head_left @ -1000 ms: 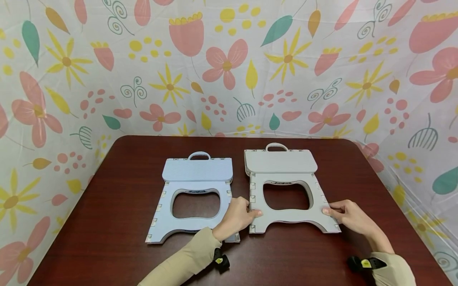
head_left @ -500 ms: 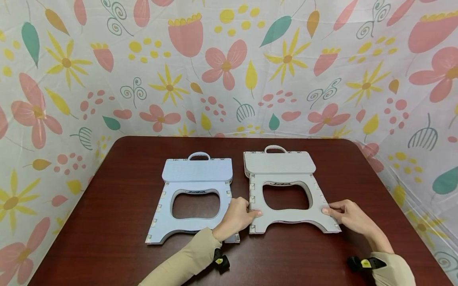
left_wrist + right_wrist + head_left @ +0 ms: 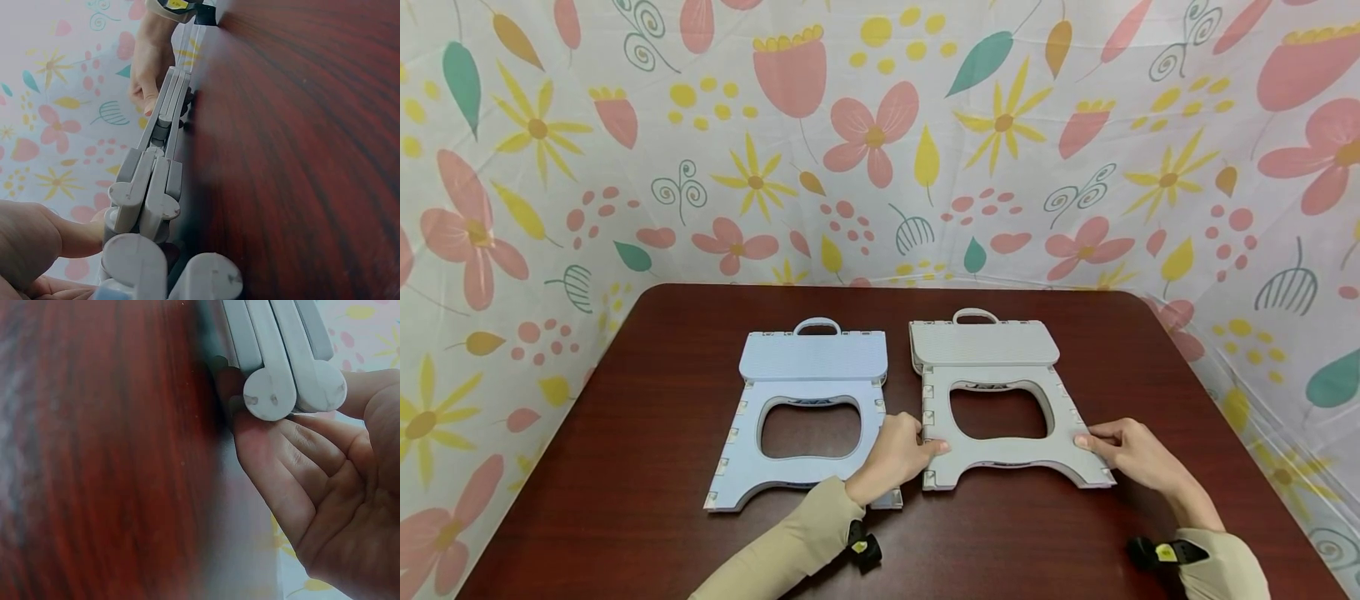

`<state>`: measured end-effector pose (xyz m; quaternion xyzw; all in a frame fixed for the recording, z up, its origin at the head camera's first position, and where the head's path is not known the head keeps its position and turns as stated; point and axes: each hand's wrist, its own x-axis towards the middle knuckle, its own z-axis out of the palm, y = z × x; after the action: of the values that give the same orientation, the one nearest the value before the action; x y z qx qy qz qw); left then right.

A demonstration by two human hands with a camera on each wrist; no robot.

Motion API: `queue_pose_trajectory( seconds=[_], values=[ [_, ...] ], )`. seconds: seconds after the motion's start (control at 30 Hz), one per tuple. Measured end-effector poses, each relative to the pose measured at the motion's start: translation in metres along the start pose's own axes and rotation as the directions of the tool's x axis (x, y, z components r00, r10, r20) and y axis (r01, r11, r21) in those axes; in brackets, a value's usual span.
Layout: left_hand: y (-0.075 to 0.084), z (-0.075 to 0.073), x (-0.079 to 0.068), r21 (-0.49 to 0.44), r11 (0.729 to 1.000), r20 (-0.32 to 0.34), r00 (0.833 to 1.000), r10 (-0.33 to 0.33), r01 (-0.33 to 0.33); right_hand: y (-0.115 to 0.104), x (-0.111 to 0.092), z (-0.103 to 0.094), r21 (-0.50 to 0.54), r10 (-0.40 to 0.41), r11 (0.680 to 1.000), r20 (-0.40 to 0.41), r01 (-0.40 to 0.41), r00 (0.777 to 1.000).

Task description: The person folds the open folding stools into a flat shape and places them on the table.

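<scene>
A grey folding step stool [image 3: 988, 342], folded flat, lies on the right half of the table in the head view, its loop handle at the far end. My left hand [image 3: 895, 452] grips its left leg edge, thumb on top. On the opposite edge, my right hand [image 3: 1133, 454] pinches the other leg, with the thumb above and fingers beneath, as the right wrist view shows of the fingers [image 3: 269, 450]. Beside it on the left lies a light blue folding step stool [image 3: 814, 357], also folded flat; my left hand and forearm cover part of its right leg.
Both stools lie on a dark reddish-brown table [image 3: 647, 400] with rounded far corners. A flower-printed curtain [image 3: 872, 208] hangs behind the table and along its sides. Only a narrow gap separates the two stools.
The far, handle end of the grey stool has come slightly down and nearer in the head view. Both hands keep their hold in nearly the same place; the blue stool stays put.
</scene>
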<state>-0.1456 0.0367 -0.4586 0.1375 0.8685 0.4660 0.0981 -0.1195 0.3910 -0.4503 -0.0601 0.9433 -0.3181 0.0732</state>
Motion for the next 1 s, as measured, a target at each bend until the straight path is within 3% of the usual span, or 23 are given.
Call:
queue_pose_trajectory(
  seconds=[0.37, 1.0],
  values=[
    [-0.0003, -0.0007, 0.0010, -0.002, 1.000, 0.004, 1.000, 0.008, -0.008, -0.0009, 0.0000, -0.0005, -0.021, -0.023, 1.000, -0.021, 0.023, 1.000],
    [0.0028, -0.0028, 0.0012, 0.012, 1.000, -0.014, 1.000, 0.019, -0.019, -0.0058, 0.0017, -0.0035, -0.046, 0.031, 0.998, -0.036, -0.033, 0.999]
  ],
)
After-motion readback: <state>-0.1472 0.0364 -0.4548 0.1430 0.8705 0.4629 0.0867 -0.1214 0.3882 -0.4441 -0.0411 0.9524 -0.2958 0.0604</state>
